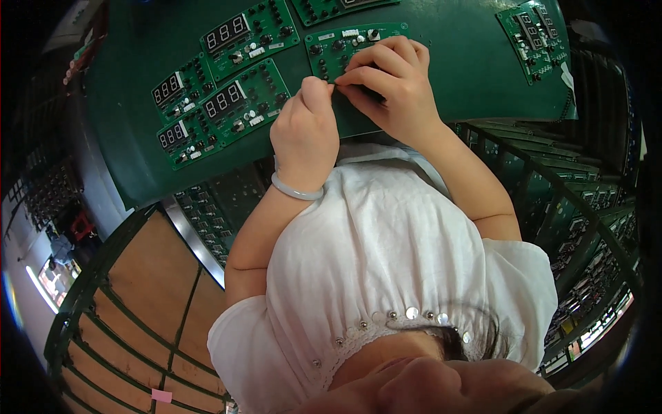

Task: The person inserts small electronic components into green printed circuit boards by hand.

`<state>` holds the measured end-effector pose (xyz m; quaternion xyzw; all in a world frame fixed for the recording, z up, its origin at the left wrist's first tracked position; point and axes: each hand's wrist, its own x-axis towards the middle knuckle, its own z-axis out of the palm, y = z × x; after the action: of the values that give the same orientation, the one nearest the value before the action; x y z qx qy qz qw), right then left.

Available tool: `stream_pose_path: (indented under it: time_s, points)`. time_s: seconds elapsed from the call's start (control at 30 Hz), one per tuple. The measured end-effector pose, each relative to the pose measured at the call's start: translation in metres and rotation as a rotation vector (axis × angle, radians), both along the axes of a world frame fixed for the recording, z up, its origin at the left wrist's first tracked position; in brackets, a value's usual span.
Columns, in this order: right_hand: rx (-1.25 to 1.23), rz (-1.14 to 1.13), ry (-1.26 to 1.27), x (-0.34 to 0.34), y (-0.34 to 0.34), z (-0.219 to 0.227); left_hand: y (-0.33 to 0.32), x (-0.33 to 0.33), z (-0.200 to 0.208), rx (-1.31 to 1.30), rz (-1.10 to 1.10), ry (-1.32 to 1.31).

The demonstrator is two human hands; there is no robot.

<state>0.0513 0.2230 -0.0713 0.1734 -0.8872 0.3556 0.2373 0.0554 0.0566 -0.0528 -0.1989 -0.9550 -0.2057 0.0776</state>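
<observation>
Both hands meet at the near edge of a green circuit board (338, 45) lying on the green table. My left hand (307, 134), with a pale bangle (298, 192) at its wrist, is closed in a pinch. My right hand (394, 86) also pinches, its fingertips nearly touching the left ones. Whatever sits between the fingertips is too small to make out. The right hand covers part of the board; black round parts and a white connector show on the rest. Left of the hands lies a board with a three-digit display (225, 99).
More display boards (247, 38) lie at the table's left, with another at its far edge (343, 7). One display board (532, 41) lies at the far right. Green racks (586, 221) of boards stand at the right. A metal-framed chair back (155, 276) is at the lower left.
</observation>
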Motion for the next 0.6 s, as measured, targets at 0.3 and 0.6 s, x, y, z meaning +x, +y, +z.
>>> stream_pose_path:
  time_s: [0.3, 0.6]
  points:
    - [0.01, -0.013, -0.003, 0.0015, -0.001, 0.0014, -0.0008, 0.0021, -0.0019, 0.039, 0.006, 0.002]
    - [-0.004, 0.0, 0.021, 0.001, 0.0008, 0.0005, -0.0035, 0.0015, -0.0023, -0.012, -0.058, 0.034]
